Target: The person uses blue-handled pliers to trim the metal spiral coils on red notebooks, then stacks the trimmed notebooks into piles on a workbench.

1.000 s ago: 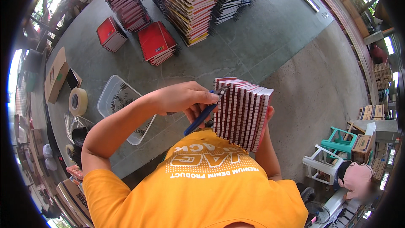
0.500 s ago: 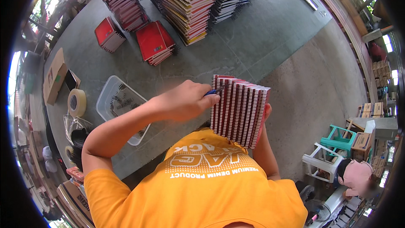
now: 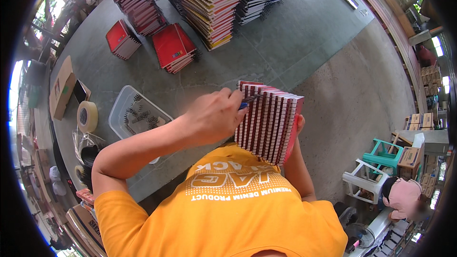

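The left hand (image 3: 214, 116) is closed around blue-handled pliers (image 3: 244, 106), their tips at the coiled bindings near the far left of a stack of spiral notebooks (image 3: 269, 126). The right hand (image 3: 301, 123) is clamped on that stack's right side, mostly hidden behind it. The stack is held up just beyond the person's orange shirt (image 3: 219, 219). To the left, a clear tub (image 3: 112, 117) holds dark wire coils (image 3: 152, 122); farther off stand red notebooks (image 3: 174, 46).
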`<state>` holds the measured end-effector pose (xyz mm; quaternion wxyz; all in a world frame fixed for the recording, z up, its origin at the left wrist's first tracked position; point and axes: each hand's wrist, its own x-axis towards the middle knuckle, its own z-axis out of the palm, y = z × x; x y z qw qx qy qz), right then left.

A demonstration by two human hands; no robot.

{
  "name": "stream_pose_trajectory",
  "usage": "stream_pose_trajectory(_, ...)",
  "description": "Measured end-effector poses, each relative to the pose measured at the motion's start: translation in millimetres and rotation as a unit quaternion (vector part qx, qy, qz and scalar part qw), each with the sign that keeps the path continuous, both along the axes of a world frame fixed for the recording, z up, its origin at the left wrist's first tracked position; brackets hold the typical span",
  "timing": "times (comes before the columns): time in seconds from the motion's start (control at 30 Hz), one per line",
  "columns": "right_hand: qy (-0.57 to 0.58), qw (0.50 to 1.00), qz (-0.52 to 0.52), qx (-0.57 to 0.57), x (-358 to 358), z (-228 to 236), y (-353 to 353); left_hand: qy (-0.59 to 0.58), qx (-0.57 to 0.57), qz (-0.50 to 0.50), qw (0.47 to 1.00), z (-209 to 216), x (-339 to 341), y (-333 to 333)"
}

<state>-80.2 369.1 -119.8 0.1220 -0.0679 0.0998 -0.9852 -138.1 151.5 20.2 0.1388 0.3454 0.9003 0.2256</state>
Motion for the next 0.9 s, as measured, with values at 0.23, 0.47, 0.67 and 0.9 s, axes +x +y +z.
stream_pose_trajectory(0.23,-0.002,1.0,0.02,0.006,2.4,0.5,6.7,-0.477,0.091,0.031,0.874,25.0,-20.7,-3.7)
stream_pose_trajectory(0.47,0.0,0.999,0.044,-0.002,2.4,7.4,3.8,0.005,0.018,-0.001,1.0,3.7,0.2,7.3)
stream_pose_trajectory(0.67,-0.009,0.999,0.041,0.004,4.4,0.0,2.7,-0.373,0.043,0.014,0.927,29.4,-19.7,0.7)
stream_pose_trajectory(0.9,-0.016,0.999,0.031,0.026,3.4,3.6,-0.5,-0.363,0.011,0.04,0.931,30.7,-15.5,12.2)
